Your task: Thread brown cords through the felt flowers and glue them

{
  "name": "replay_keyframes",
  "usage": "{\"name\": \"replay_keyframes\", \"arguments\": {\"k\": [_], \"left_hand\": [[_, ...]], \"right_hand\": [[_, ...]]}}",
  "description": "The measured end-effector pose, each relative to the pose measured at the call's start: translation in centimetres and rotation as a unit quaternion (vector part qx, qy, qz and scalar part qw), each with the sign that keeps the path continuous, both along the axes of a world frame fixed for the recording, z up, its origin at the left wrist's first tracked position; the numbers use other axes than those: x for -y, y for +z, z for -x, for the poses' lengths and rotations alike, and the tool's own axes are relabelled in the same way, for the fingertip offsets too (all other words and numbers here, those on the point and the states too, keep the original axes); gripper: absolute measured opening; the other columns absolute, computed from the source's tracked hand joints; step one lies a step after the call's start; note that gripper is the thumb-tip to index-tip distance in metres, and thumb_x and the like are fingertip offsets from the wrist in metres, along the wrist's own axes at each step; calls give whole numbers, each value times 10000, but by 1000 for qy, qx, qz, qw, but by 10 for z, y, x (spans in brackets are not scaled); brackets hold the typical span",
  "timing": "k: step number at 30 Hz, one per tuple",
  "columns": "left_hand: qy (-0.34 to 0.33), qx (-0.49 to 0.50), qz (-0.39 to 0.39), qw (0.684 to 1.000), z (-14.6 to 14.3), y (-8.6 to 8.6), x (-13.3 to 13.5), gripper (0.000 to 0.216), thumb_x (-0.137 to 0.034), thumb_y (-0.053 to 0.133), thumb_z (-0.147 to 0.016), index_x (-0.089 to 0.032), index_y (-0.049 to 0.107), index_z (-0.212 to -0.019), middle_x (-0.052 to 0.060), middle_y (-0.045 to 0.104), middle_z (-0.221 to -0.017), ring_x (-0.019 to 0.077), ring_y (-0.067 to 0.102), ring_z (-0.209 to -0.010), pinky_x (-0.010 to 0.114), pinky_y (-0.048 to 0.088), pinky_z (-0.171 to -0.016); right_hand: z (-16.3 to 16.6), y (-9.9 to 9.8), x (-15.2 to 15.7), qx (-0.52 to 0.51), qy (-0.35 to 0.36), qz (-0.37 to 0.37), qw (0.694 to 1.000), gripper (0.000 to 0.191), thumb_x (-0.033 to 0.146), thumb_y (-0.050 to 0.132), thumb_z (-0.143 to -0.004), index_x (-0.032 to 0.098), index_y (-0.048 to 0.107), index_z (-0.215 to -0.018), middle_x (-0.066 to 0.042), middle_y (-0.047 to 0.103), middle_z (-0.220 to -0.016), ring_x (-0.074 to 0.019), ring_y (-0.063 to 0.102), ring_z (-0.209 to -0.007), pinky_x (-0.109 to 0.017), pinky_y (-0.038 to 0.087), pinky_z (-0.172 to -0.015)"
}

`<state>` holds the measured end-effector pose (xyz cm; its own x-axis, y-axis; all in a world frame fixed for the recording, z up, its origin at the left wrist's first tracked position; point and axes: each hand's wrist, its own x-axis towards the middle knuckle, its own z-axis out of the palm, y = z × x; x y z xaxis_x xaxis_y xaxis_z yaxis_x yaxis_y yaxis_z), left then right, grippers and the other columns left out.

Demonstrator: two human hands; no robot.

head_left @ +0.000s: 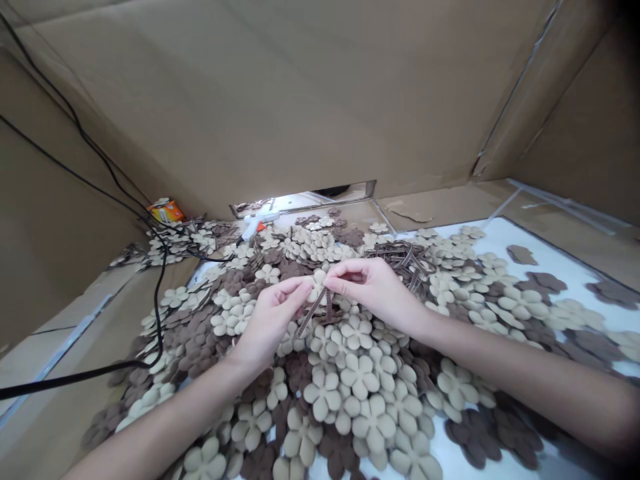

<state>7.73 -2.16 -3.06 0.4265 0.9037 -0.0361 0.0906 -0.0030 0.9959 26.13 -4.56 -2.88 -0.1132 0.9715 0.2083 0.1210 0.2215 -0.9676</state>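
Observation:
Above a heap of fabric flowers, my left hand (280,310) pinches the left side of a cream fabric flower (318,285). My right hand (373,287) has thumb and forefinger closed at the flower's right side, on a brown checked ribbon (329,305). Two ribbon tails hang down from between the hands. Fingers partly hide where the ribbon meets the flower. Below and around both hands lie many loose cream flowers (361,375) and dark brown flowers (473,437). Just behind my right hand sits a tangle of the same checked ribbon (405,260).
A white glue gun (255,223) with an orange part lies at the back of the heap. Black cables (159,307) run along the left. An orange packet (167,211) stands at the back left. Cardboard walls (300,93) enclose the work area, with a low slot at the back.

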Motion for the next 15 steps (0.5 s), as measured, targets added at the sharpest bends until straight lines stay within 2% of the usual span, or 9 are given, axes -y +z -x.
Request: {"name": "replay_keyframes", "arguments": {"k": [5,8,15], "left_hand": [[38,0,-5,999,0,0,-2,246,-394,637,-804,-194,716,-923,-10,588,-714,96,397,-602,184,312,-516],[47,1,-8,999,-1,1,-1,232,-389,648,-795,-192,718,-895,-6,600,-735,95,413,-615,177,330,-522],[27,0,-6,1000,-3,6,6,261,-399,619,-812,-160,687,-892,-7,556,-694,103,436,-603,192,363,-523]], "right_hand": [[0,-3,-1,17,5,-58,998,131,336,686,-756,209,719,-763,-24,675,-965,-168,627,-921,-300,469,-858],[2,-5,0,38,0,-66,997,120,340,701,-741,228,733,-772,-29,639,-1049,-171,617,-972,-305,464,-881],[6,-2,6,61,-62,-103,991,67,290,731,-718,226,739,-738,-29,674,-932,-174,628,-897,-313,469,-869]]}}
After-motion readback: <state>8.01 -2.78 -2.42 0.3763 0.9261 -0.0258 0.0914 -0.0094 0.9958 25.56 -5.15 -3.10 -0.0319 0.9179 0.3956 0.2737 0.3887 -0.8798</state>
